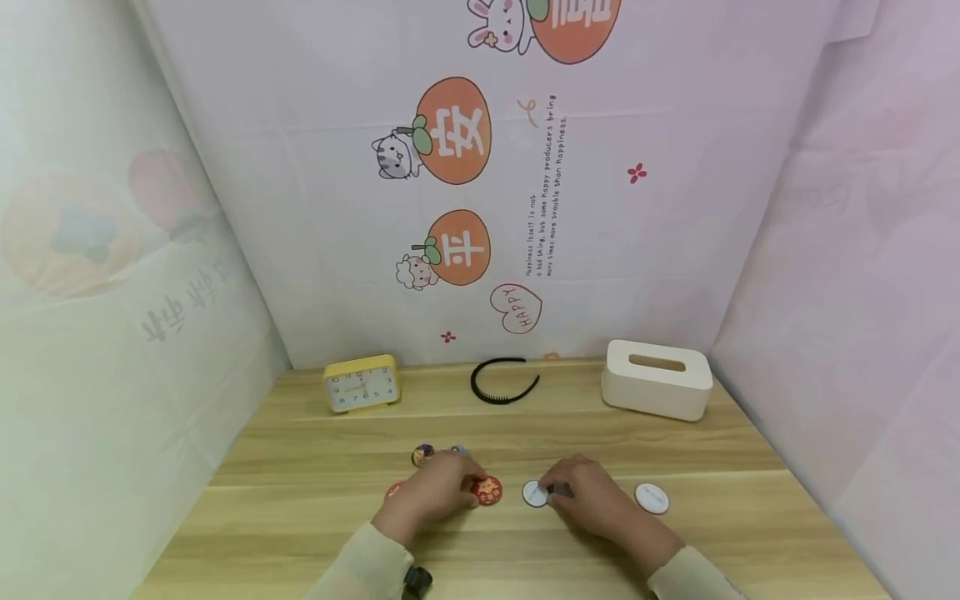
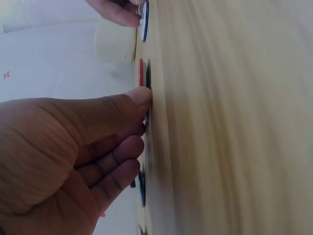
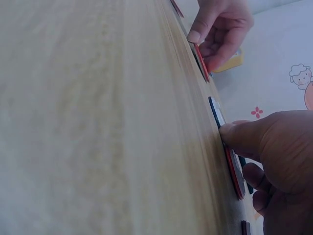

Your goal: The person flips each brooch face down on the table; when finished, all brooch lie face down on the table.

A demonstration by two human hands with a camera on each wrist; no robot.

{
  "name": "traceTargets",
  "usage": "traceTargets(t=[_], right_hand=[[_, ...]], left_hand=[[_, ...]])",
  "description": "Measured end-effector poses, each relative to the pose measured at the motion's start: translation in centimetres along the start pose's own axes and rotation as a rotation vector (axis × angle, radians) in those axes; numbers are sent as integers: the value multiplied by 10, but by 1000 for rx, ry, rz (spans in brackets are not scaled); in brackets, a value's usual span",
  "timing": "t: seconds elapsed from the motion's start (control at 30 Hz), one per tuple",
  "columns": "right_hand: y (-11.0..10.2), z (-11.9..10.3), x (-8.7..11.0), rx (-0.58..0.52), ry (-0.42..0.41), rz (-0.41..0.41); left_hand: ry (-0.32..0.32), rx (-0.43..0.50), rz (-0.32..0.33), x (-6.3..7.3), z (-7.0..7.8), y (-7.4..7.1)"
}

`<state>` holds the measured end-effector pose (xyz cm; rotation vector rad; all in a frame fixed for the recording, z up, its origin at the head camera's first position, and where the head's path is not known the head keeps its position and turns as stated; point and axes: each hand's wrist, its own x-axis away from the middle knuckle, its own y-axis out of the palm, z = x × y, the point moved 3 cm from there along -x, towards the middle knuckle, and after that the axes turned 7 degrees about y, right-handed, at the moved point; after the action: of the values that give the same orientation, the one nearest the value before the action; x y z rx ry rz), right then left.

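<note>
Before the black toothed headband (image 1: 491, 400), your left hand (image 1: 438, 487) pinches a red-and-gold disc (image 1: 489, 490) between thumb and fingers; your right hand (image 1: 596, 497) likewise pinches a white-faced disc (image 1: 534, 494).

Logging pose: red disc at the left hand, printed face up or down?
Up: the red disc shows its printed design in the head view.

Table (image 1: 277, 500): light wood-grain top. Along the back stand a yellow alarm clock (image 1: 362, 385), black toothed headband (image 1: 492, 399) and white tissue box (image 1: 652, 396). Nearer the front: red patterned disc (image 1: 489, 490), white disc (image 1: 533, 494), outlying white disc (image 1: 652, 498) at right; dark picture disc (image 1: 422, 454) and partly hidden blue disc (image 1: 458, 449) at left.
</note>
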<state>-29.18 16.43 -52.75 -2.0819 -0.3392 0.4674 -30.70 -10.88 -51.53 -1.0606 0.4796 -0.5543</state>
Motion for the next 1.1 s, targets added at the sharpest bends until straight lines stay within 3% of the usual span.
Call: traceTargets(t=[0.33, 0.77, 1.1], right_hand=[[4, -10, -4, -32, 3, 36], [27, -42, -25, -74, -44, -45], [28, -43, -28, -42, -34, -44]], left_hand=[[-15, -33, -17, -3, 6, 3], [38, -58, -2, -11, 5, 9], [41, -14, -17, -12, 8, 7]])
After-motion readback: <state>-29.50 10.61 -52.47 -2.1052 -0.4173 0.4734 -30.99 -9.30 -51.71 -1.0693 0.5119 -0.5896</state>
